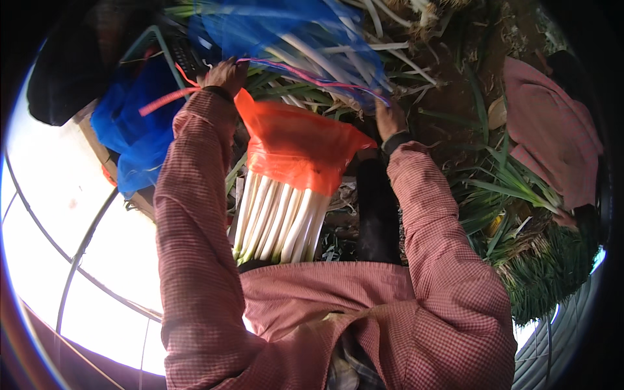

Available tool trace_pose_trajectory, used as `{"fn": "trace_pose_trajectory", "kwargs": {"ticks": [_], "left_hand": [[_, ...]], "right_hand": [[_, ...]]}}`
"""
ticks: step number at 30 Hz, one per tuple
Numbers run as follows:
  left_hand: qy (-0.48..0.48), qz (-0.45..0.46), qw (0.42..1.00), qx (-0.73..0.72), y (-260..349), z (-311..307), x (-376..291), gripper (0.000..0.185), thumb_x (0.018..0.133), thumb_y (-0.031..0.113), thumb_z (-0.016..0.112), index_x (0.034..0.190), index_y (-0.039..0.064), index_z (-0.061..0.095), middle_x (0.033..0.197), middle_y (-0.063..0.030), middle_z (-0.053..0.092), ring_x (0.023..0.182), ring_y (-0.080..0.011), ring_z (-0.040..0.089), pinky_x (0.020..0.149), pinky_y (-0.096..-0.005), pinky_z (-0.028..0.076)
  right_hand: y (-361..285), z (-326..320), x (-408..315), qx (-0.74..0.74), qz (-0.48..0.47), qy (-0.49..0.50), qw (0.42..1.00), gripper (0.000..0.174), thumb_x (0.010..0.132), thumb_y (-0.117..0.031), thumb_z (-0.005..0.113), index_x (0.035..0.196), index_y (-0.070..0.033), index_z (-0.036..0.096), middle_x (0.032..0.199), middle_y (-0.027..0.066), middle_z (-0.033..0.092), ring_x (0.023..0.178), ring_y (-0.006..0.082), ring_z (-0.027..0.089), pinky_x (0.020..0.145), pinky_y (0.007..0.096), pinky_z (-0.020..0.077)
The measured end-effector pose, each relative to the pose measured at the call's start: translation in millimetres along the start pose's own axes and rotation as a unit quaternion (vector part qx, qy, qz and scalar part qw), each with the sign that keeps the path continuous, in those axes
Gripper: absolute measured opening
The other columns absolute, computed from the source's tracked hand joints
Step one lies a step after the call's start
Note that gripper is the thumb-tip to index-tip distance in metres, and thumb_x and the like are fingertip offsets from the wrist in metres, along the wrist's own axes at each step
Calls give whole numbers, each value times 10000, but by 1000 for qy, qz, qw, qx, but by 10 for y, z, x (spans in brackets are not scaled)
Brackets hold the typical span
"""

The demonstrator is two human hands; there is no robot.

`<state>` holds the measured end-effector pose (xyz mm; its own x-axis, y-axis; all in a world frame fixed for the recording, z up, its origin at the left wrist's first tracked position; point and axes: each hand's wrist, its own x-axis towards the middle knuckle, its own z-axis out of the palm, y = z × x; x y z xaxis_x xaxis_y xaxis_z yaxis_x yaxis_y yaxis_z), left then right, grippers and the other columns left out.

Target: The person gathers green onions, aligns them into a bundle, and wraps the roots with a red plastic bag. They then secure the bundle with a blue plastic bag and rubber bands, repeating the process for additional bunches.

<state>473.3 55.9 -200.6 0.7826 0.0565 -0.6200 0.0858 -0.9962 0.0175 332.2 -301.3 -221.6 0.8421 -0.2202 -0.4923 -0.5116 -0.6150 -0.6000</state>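
Observation:
A bundle of leeks or large scallions [280, 217], white stalks side by side, lies before my lap with its green part towards me. Red plastic film [302, 146] wraps the far end. Beyond it, my left hand [226, 75] and my right hand [388, 119] grip two ends of the pink-and-blue edging of a blue mesh-like sheet or bag [287, 34], stretched between them. A pink-red strap [168, 100] sticks out beside my left wrist. The fingers of my right hand are partly hidden by the blue material.
Loose white stalks with roots [421, 12] lie at the far side. Blue netting [136, 126] hangs at left by a green frame [156, 36]. A person in a checked garment [553, 131] is at right, above piled greens [541, 273]. Dark clothing of another apparent person [68, 73] is upper left.

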Motion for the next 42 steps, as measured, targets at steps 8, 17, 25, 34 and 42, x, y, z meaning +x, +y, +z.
{"fn": "trace_pose_trajectory", "kwargs": {"ticks": [8, 17, 25, 34, 42], "left_hand": [[-91, 27, 969, -229, -535, 1936, -242, 521, 937, 466, 367, 1206, 78, 586, 1126, -204, 600, 1092, -335, 559, 951, -492, 395], [17, -65, 900, -430, -518, 1168, -1406, 271, 963, 247, 526, 1096, 36, 634, 844, -143, 685, 827, -233, 665, 769, -338, 514], [189, 57, 890, -411, -290, 881, -1733, 145, 871, 191, 636, 912, 53, 655, 786, -143, 648, 719, -310, 650, 655, -330, 504], [77, 189, 963, -177, -1039, 1218, -2446, 122, 835, 156, 647, 952, 121, 650, 841, -94, 629, 770, -335, 622, 647, -433, 504], [33, 132, 944, -301, -1204, 1479, -2717, 180, 829, 92, 623, 1008, 77, 630, 930, -148, 644, 877, -357, 633, 747, -407, 513]], "right_hand": [[253, 1081, -472, -23, 48, -183, 982, 501, 928, -406, 401, 1171, -24, 616, 1112, 261, 618, 1026, 414, 589, 872, 444, 473], [394, 529, -1373, -322, -66, -326, 886, 354, 909, -132, 439, 1219, -63, 595, 1186, 188, 617, 1056, 326, 596, 892, 377, 478], [-476, 124, -1582, 132, 18, 7, 991, 234, 932, -256, 564, 993, -52, 662, 906, 127, 662, 839, 313, 622, 749, 374, 507], [-25, 182, -1736, -303, -74, -353, 882, 352, 778, -337, 647, 1037, -98, 644, 1022, 158, 651, 915, 328, 637, 742, 420, 521], [-224, 262, -1809, 54, 42, -123, 990, 295, 764, -142, 661, 1039, -39, 628, 956, 206, 665, 886, 394, 637, 757, 395, 533]]}}
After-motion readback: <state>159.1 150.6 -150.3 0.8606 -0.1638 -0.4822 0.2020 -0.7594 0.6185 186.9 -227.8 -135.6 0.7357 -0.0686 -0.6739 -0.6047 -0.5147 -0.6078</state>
